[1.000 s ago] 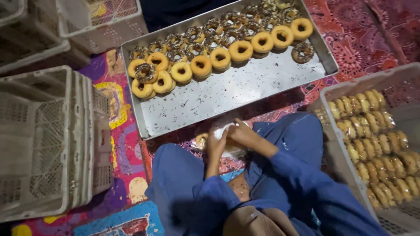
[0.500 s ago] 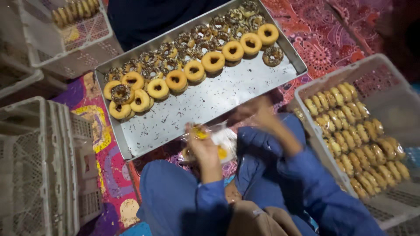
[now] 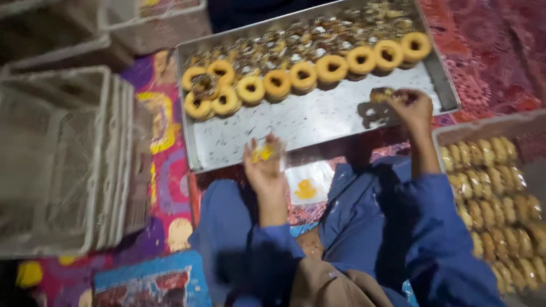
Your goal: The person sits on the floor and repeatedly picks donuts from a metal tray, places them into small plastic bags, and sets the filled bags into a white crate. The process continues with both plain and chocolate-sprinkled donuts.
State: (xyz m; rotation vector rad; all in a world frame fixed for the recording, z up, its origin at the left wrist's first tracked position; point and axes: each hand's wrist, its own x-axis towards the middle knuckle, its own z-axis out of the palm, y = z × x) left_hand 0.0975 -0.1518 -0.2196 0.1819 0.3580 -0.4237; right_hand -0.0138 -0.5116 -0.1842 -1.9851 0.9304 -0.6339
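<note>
Two bare hands at work, sleeves blue. Right hand (image 3: 414,108), right of centre in the frame, is closed around a dark-topped doughnut (image 3: 382,94) at the lower right part of the metal tray (image 3: 318,122); doughnut sits just over the tray floor, contact not clear through blur. Left hand (image 3: 264,167), centre of frame at the tray's near edge, pinches a small clear plastic wrapper (image 3: 266,152) with a yellow mark, fingers curled on it. Below it, on the lap, lies a stack of more wrappers (image 3: 307,185). Across the tray's upper half runs a row of plain ring doughnuts (image 3: 301,77), topped ones behind. Lower right: a crate (image 3: 489,122) of packed doughnuts (image 3: 500,193). Left side: pale empty crates (image 3: 57,159) stacked on a patterned mat (image 3: 165,187).
</note>
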